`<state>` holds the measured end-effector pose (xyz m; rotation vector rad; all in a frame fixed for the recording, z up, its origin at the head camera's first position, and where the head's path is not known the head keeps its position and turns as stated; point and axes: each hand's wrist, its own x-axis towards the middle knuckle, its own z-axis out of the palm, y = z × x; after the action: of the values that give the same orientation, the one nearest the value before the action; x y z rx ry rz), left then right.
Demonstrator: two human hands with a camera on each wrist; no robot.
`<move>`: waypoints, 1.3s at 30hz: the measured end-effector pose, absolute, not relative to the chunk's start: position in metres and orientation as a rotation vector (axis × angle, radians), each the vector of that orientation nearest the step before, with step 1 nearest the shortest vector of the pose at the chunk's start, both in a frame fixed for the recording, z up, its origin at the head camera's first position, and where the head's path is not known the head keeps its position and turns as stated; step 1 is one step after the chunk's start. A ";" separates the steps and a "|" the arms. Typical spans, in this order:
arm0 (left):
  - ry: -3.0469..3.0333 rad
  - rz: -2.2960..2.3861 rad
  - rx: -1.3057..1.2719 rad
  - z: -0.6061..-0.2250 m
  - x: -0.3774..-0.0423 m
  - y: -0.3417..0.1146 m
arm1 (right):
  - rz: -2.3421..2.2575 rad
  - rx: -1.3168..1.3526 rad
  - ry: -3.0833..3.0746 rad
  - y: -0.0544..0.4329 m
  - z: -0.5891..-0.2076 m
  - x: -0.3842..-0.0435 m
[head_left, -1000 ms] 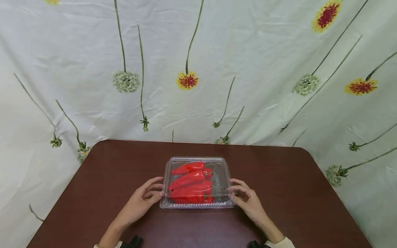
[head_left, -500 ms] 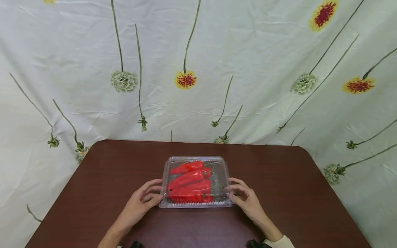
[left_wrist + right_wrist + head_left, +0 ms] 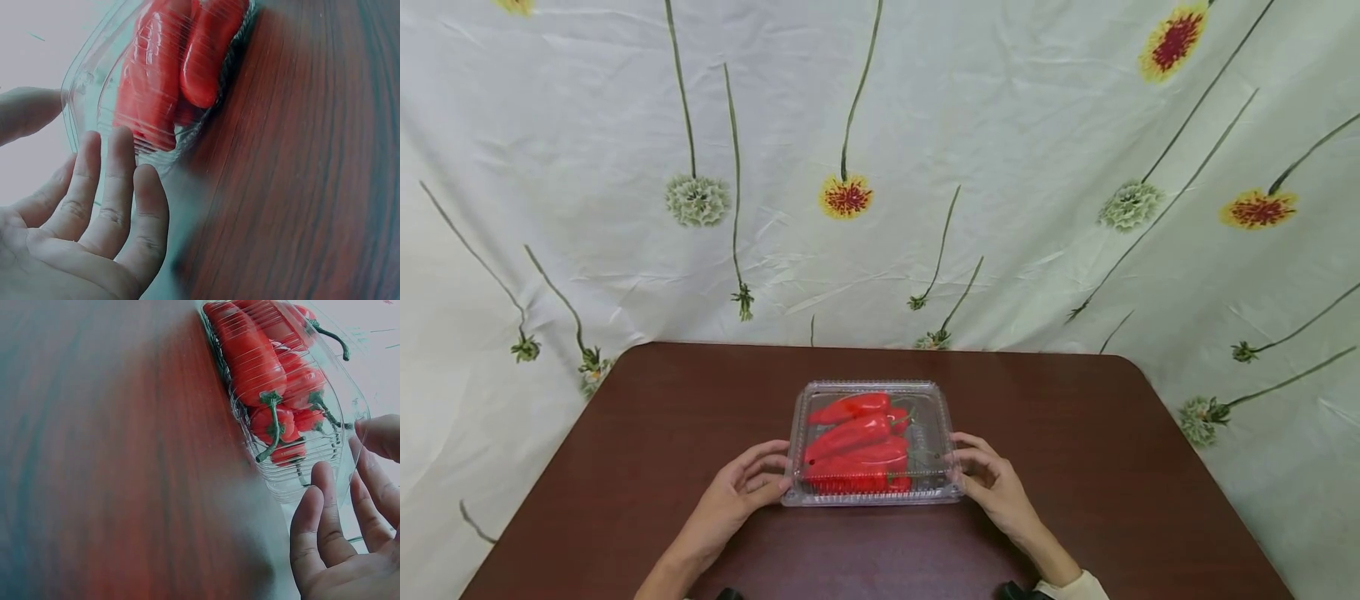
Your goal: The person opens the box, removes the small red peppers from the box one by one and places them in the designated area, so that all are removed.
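Observation:
A clear plastic clamshell box (image 3: 932, 425) with ridged walls is at the middle of the dark red-brown table, its lid on. Several glossy red peppers (image 3: 850, 437) with green stems lie inside, mostly toward the left. My left hand (image 3: 726, 500) holds the box's left side, thumb at the rim near the front corner and the other fingers spread along the side. On the opposite side, my right hand (image 3: 1003, 492) holds the rim the same way. The right wrist view shows curved pepper stems (image 3: 272, 428) close to the ridged wall.
The table (image 3: 685, 400) has rounded far corners. Behind and beside it hangs a white cloth (image 3: 790, 150) printed with long-stemmed flowers. Dark wrist bands (image 3: 1015, 590) show at the bottom edge of the head view.
The whole head view shifts slightly to the left. Both hands stay at the sides of the box, and the peppers keep their places inside it.

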<state>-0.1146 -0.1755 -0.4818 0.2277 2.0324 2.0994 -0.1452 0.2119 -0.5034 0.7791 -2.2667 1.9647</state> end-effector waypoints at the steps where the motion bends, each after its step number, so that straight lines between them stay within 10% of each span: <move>1: 2.016 2.112 0.233 -0.483 -0.115 -0.176 | 1.965 0.777 -2.269 0.212 -0.504 -0.145; 39: 2.068 2.155 0.118 -0.484 -0.102 -0.155 | 1.975 0.749 -2.291 0.212 -0.505 -0.144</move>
<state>-0.1021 -0.1554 -0.4837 0.1177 2.0679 2.1548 -0.1444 0.2116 -0.5047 0.7485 -2.2910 1.9752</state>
